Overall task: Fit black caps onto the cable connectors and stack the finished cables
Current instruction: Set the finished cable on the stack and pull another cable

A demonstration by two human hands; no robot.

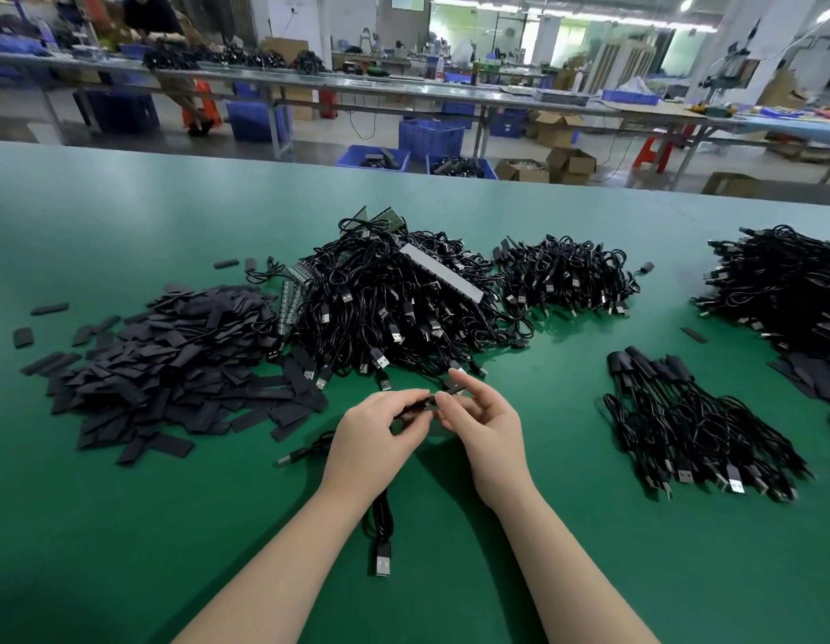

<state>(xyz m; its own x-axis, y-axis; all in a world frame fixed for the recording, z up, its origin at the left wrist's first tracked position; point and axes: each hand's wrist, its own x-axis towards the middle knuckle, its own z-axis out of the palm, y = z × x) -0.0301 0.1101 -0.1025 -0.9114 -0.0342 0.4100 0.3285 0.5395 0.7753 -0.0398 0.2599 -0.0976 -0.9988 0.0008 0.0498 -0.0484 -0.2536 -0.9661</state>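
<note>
Across the frame's middle we see the heap of uncapped cables (394, 299), and the black caps (171, 360) piled at left. Lower centre, our left hand (375, 439) pinches a cable's connector end while our right hand (478, 420) pinches a cap (452, 389) against it. Both look light; the cable limp, so we'd grip the stiff connector body.

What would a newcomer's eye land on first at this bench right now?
Probably the big tangled heap of black cables mid-table, with the pile of flat black caps to its left. Next, the left hand and right hand meeting just in front of the heap, pinching a cable end and a cap. On the right lies a neater stack of finished cables.
</note>
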